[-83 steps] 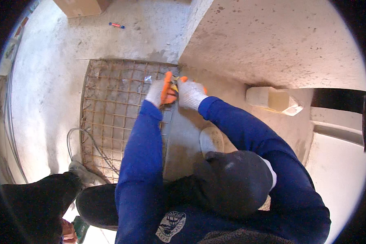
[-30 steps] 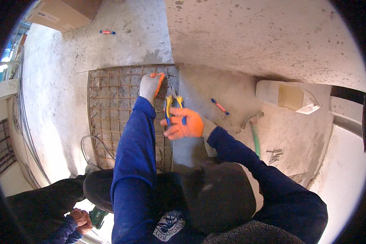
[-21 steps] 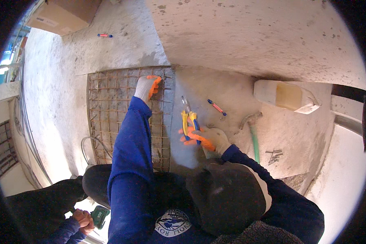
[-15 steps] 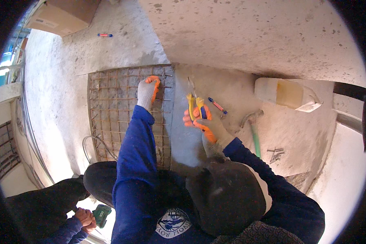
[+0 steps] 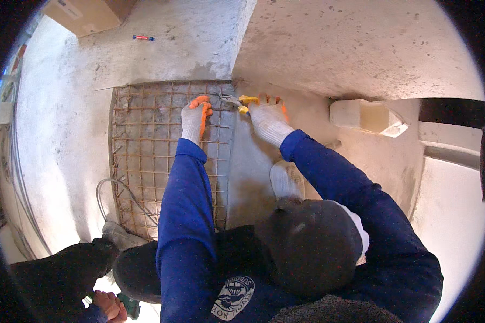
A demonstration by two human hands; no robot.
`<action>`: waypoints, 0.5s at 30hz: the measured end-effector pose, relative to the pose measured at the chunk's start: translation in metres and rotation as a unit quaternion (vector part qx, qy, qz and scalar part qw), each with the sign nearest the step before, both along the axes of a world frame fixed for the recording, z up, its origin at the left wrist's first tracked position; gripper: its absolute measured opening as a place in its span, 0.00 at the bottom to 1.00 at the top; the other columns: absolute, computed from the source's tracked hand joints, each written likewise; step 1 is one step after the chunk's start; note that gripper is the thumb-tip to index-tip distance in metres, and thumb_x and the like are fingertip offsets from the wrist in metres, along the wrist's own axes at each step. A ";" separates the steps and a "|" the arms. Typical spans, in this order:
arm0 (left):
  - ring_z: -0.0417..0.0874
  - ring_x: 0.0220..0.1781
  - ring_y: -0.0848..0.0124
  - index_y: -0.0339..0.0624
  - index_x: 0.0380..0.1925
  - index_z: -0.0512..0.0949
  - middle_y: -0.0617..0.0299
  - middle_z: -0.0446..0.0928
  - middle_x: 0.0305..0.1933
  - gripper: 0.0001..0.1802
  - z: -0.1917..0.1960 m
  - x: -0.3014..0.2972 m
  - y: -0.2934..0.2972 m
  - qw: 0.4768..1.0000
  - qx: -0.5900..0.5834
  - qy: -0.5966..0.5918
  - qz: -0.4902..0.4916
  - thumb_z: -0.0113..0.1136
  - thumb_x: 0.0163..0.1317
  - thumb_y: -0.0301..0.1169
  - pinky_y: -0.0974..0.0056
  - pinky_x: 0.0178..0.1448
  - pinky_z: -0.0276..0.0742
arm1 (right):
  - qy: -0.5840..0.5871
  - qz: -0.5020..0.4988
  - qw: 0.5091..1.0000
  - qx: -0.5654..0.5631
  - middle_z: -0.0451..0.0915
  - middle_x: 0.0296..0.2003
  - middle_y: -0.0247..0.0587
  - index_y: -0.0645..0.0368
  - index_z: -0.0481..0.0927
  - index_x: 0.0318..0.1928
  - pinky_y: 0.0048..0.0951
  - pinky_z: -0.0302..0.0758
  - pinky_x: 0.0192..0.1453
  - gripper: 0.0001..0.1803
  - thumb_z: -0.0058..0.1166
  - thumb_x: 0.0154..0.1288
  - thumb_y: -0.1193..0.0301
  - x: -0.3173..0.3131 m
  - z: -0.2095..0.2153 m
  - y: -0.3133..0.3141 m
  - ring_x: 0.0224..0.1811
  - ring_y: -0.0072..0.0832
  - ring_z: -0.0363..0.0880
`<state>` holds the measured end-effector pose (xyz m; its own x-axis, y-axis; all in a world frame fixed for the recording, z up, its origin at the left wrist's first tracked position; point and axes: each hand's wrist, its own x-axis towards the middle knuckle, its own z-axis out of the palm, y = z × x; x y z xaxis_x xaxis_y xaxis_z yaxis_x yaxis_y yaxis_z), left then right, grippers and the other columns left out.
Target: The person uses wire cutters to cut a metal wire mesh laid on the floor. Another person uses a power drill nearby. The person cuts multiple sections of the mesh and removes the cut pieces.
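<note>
A rusty steel bar mesh [image 5: 155, 156] lies over a rectangular recess in the concrete floor. My left hand [image 5: 195, 116], in a white knit glove with orange palm, is at the upper right of the mesh with its fingers curled closed. What its fingertips hold, if anything, is hidden. My right hand [image 5: 268, 114], gloved alike, grips yellow-handled pliers [image 5: 233, 100]. Their metal jaws point left over the mesh's right edge, near the top corner and just beside my left hand.
A clear plastic container [image 5: 367, 117] lies by the wall at right. A cardboard box [image 5: 86, 16] and a small red-and-blue stick [image 5: 143, 37] are at upper left. A grey cable [image 5: 105, 183] loops by the mesh. Another person's hands [image 5: 109, 306] show at lower left.
My right hand has moved up and left, bringing the pliers from an upright pose beside the mesh to its bars. My left hand stays closed at about the same spot.
</note>
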<state>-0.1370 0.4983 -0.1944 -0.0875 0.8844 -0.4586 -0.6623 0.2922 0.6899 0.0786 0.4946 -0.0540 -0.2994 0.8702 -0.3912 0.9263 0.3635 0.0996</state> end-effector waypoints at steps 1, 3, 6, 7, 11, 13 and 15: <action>0.79 0.40 0.69 0.30 0.45 0.79 0.52 0.79 0.49 0.12 -0.002 -0.001 0.000 1.000 0.023 0.018 -0.010 0.55 0.62 0.17 0.65 0.40 0.78 | -0.002 -0.013 1.000 0.010 0.71 0.60 0.54 0.57 0.80 0.51 0.56 0.64 0.67 0.15 0.50 0.67 0.68 -0.004 -0.007 0.000 0.63 0.53 0.70; 0.80 0.39 0.68 0.30 0.44 0.79 0.51 0.79 0.49 0.11 -0.005 -0.003 -0.002 0.999 0.011 0.045 -0.003 0.54 0.62 0.17 0.64 0.40 0.78 | -0.015 -0.049 0.998 0.029 0.70 0.62 0.55 0.57 0.79 0.54 0.61 0.58 0.70 0.17 0.49 0.67 0.68 -0.009 -0.022 0.000 0.65 0.55 0.67; 0.83 0.46 0.65 0.32 0.53 0.78 0.55 0.80 0.51 0.17 -0.005 -0.001 -0.004 0.996 0.030 0.081 -0.012 0.55 0.64 0.19 0.62 0.46 0.84 | -0.053 -0.066 0.993 0.084 0.67 0.65 0.56 0.57 0.78 0.57 0.66 0.56 0.69 0.19 0.46 0.68 0.67 -0.012 -0.033 -0.003 0.67 0.56 0.65; 0.83 0.46 0.65 0.32 0.52 0.78 0.55 0.80 0.51 0.16 -0.004 0.000 -0.004 0.995 0.044 0.093 -0.019 0.55 0.64 0.19 0.62 0.46 0.84 | -0.057 -0.047 0.993 0.087 0.66 0.66 0.56 0.57 0.78 0.58 0.68 0.55 0.69 0.20 0.46 0.68 0.68 -0.012 -0.032 -0.003 0.67 0.56 0.65; 0.82 0.45 0.66 0.32 0.50 0.78 0.54 0.80 0.52 0.15 0.003 0.001 -0.003 0.994 0.036 0.096 -0.025 0.56 0.63 0.20 0.62 0.45 0.83 | -0.090 -0.037 0.995 0.029 0.66 0.67 0.56 0.56 0.77 0.58 0.71 0.53 0.67 0.20 0.45 0.68 0.68 -0.022 -0.017 -0.003 0.67 0.58 0.65; 0.82 0.44 0.67 0.32 0.49 0.79 0.54 0.80 0.52 0.14 0.006 0.001 -0.002 0.994 0.031 0.096 -0.029 0.57 0.62 0.20 0.62 0.43 0.82 | -0.089 -0.040 0.995 0.024 0.66 0.67 0.58 0.56 0.77 0.58 0.73 0.52 0.67 0.20 0.46 0.68 0.68 -0.030 -0.010 -0.004 0.66 0.61 0.66; 0.81 0.42 0.67 0.33 0.46 0.79 0.55 0.80 0.51 0.13 0.008 0.002 -0.001 0.992 0.009 0.122 -0.039 0.58 0.61 0.20 0.62 0.40 0.80 | -0.105 -0.027 0.994 0.018 0.67 0.66 0.59 0.57 0.77 0.57 0.75 0.51 0.67 0.19 0.47 0.68 0.67 -0.036 -0.006 -0.004 0.66 0.63 0.66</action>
